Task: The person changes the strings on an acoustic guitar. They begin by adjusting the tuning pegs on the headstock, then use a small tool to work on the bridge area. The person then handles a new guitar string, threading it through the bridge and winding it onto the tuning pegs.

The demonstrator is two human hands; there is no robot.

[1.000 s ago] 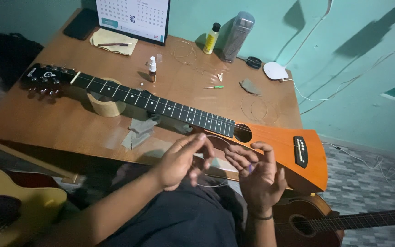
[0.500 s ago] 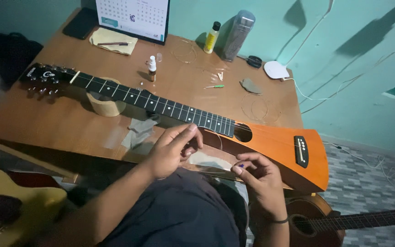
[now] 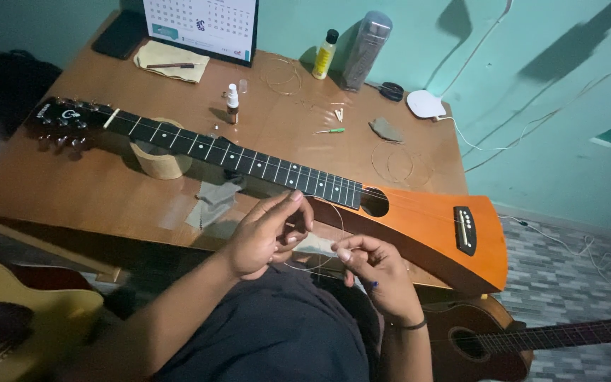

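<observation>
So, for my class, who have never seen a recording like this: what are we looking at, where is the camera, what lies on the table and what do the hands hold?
There is no machine here. A person wears the camera on the head, so it looks down at their own two hands. On the wooden table lies a slim orange guitar, its neck propped on a small round support. Behind it are a calendar, a yellow bottle, a small spray bottle and scissors. The left hand and right hand pinch a thin wire, seemingly a guitar string, between them. Other guitars lie below.
</observation>
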